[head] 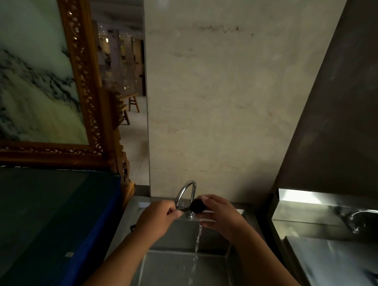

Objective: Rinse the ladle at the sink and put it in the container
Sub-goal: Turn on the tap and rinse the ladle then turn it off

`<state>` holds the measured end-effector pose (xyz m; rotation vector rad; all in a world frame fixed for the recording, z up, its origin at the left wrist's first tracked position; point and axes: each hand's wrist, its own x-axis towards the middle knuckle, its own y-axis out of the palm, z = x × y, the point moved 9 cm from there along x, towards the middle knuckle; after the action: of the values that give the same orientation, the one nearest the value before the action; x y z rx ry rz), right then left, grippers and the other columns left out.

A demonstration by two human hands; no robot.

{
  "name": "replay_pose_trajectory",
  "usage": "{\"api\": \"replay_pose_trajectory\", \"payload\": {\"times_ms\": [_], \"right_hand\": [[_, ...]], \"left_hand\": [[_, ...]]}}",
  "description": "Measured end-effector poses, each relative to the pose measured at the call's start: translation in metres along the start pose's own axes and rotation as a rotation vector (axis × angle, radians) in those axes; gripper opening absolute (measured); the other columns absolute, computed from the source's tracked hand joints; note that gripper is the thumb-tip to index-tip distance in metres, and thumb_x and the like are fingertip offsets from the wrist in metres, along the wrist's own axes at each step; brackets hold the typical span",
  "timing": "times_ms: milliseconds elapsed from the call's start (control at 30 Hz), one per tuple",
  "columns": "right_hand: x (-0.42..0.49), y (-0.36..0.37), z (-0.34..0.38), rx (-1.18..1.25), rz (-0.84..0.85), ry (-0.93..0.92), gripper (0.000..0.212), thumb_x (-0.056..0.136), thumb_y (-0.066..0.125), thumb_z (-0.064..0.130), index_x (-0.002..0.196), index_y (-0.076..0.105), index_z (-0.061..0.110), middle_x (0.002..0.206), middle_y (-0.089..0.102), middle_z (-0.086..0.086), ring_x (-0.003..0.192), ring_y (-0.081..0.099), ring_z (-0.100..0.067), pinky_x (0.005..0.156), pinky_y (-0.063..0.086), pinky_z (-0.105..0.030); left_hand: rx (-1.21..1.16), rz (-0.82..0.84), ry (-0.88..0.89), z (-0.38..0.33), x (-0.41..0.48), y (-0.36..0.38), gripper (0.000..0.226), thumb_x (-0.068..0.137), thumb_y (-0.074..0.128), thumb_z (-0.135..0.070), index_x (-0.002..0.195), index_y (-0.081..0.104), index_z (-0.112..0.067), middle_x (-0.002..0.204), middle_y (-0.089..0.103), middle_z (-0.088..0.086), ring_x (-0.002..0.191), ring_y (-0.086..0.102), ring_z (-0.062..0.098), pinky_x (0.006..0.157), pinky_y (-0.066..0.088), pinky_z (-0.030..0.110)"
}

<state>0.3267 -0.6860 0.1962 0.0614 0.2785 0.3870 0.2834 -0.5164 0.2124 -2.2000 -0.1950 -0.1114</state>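
Observation:
A small black ladle (195, 205) is held level under the curved chrome tap (186, 192) above the steel sink (167, 272). My left hand (157, 216) pinches its thin handle from the left. My right hand (218, 213) cups the dark bowl, fingers wrapped over and under it. A thin stream of water (195, 253) falls from below the bowl down toward the drain. No container is in view.
A blue-edged dark counter (46, 222) lies to the left of the sink. Behind it stands a carved wooden-framed painting (32, 78). A second steel sink with its own tap (356, 217) is at the right. A beige stone wall rises behind the tap.

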Motion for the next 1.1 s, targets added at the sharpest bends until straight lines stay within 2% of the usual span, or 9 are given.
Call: {"api": "replay_pose_trajectory", "payload": {"times_ms": [67,167,267,400,667,1000,1100], "right_hand": [[-0.007,-0.004,0.01,-0.023,-0.012,-0.044,0.022,0.097,0.054,0.027,0.11,0.066,0.014,0.107,0.071,-0.018,0.087,0.069,-0.03,0.069,0.054,-0.035],[-0.017,-0.009,0.018,-0.021,-0.022,-0.092,0.02,0.098,0.054,0.026,0.11,0.065,0.014,0.105,0.072,-0.016,0.088,0.071,-0.03,0.064,0.056,-0.032],[-0.023,-0.012,0.02,-0.014,-0.022,-0.108,0.019,0.097,0.055,0.028,0.108,0.065,0.016,0.103,0.074,-0.012,0.096,0.072,-0.031,0.074,0.055,-0.036],[-0.029,-0.016,0.015,-0.014,-0.019,-0.11,0.02,0.097,0.056,0.03,0.108,0.066,0.017,0.101,0.076,-0.007,0.092,0.074,-0.024,0.08,0.055,-0.039],[-0.028,-0.016,0.002,0.014,-0.032,-0.088,0.019,0.096,0.057,0.028,0.107,0.066,0.015,0.103,0.075,-0.011,0.094,0.073,-0.03,0.081,0.052,-0.042],[-0.032,-0.015,0.001,0.069,-0.04,-0.089,0.023,0.097,0.054,0.027,0.111,0.066,0.013,0.106,0.074,-0.016,0.092,0.073,-0.031,0.074,0.054,-0.038],[-0.035,-0.014,0.002,0.073,-0.046,-0.081,0.023,0.097,0.053,0.026,0.111,0.066,0.013,0.107,0.073,-0.016,0.095,0.072,-0.032,0.077,0.054,-0.039]], "left_hand": [[0.011,-0.024,0.017,-0.01,-0.001,-0.005,0.026,0.088,0.062,-0.042,0.067,0.053,-0.031,0.06,0.055,-0.005,0.054,0.05,0.007,0.052,0.038,0.024],[0.036,-0.063,0.042,-0.021,-0.001,-0.015,0.024,0.085,0.064,-0.046,0.069,0.056,-0.031,0.061,0.059,-0.006,0.057,0.056,0.006,0.053,0.044,0.026],[0.043,-0.087,0.046,-0.027,-0.003,-0.02,0.024,0.084,0.066,-0.047,0.069,0.056,-0.031,0.062,0.06,-0.007,0.059,0.059,0.008,0.056,0.049,0.029],[0.104,-0.124,0.046,-0.034,-0.012,-0.02,0.023,0.084,0.067,-0.047,0.073,0.059,-0.028,0.067,0.064,-0.006,0.062,0.061,0.008,0.062,0.058,0.033],[0.08,-0.122,0.022,-0.031,-0.023,-0.013,0.018,0.086,0.068,-0.042,0.077,0.06,-0.028,0.07,0.065,-0.005,0.065,0.063,0.005,0.062,0.054,0.021],[0.088,-0.123,0.029,-0.031,-0.027,-0.015,0.018,0.087,0.065,-0.043,0.082,0.066,-0.026,0.074,0.069,-0.005,0.068,0.065,0.004,0.068,0.059,0.026],[0.062,-0.117,0.026,-0.029,-0.027,-0.014,0.019,0.087,0.065,-0.042,0.085,0.069,-0.024,0.074,0.069,-0.005,0.068,0.065,0.004,0.068,0.06,0.029]]}}
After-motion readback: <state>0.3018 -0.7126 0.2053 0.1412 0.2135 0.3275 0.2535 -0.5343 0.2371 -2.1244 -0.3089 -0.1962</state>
